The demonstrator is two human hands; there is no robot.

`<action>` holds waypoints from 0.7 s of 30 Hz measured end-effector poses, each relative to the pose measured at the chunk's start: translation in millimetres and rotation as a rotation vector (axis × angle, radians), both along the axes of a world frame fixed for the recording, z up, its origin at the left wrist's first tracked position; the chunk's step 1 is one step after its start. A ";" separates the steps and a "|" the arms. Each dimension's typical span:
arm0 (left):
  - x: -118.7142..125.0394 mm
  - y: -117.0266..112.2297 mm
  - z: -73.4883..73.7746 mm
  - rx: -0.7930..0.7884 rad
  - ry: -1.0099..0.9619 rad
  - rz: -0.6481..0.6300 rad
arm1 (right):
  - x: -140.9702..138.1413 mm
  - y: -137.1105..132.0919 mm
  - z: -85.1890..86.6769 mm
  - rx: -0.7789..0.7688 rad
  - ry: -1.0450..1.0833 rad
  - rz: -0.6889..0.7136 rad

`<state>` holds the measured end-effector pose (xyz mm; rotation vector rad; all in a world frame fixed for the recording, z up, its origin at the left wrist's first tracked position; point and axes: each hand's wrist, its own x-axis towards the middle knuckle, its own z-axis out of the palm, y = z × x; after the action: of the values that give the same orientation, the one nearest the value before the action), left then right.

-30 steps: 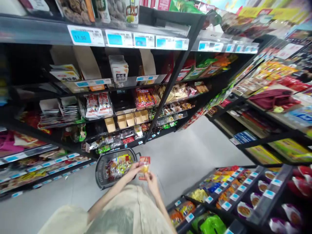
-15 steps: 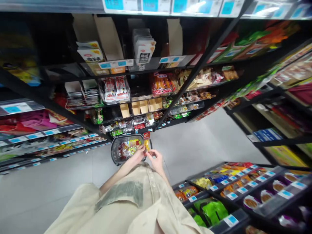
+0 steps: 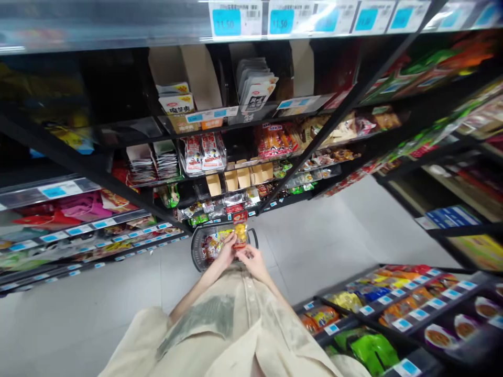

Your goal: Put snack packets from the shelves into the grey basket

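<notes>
A small red and yellow snack packet (image 3: 240, 231) is held upright between both my hands, just above a dark shopping basket (image 3: 199, 243) that stands on the floor. My left hand (image 3: 227, 252) pinches the packet's lower left side. On the lower right, my right hand (image 3: 251, 257) grips it with closed fingers. Several colourful packets lie in the basket. My cream shirt fills the bottom of the view.
Black shelves (image 3: 251, 141) with snack packets, cardboard dividers and blue price tags rise ahead. More shelves (image 3: 393, 309) of packets stand at the lower right. A grey tiled aisle floor (image 3: 326, 235) runs between them.
The view has tilted down and nearer to the shelves. Both hands have kept hold of the packet, which now sits closer to the basket's rim.
</notes>
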<state>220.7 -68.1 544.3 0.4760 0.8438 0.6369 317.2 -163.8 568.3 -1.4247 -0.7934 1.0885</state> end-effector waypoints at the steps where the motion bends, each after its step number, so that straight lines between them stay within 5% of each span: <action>1: -5.6 2.0 -1.3 0.123 0.129 0.002 | -2.5 4.5 -3.5 -0.028 0.083 -0.058; 6: -39.6 16.2 0.7 0.696 0.539 -0.242 | -15.2 22.7 -21.2 -0.117 0.359 -0.295; 15: -76.2 20.6 -3.6 0.763 0.693 -0.443 | -10.9 50.3 -49.9 -0.199 0.454 -0.209; 21: -76.8 1.4 -18.9 0.880 0.845 -0.790 | 65.5 64.7 -94.5 -0.257 0.520 -0.464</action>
<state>143.8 -66.8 525.4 1.8580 1.0180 -0.0089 382.7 -99.1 473.8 -1.3528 0.0524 1.1410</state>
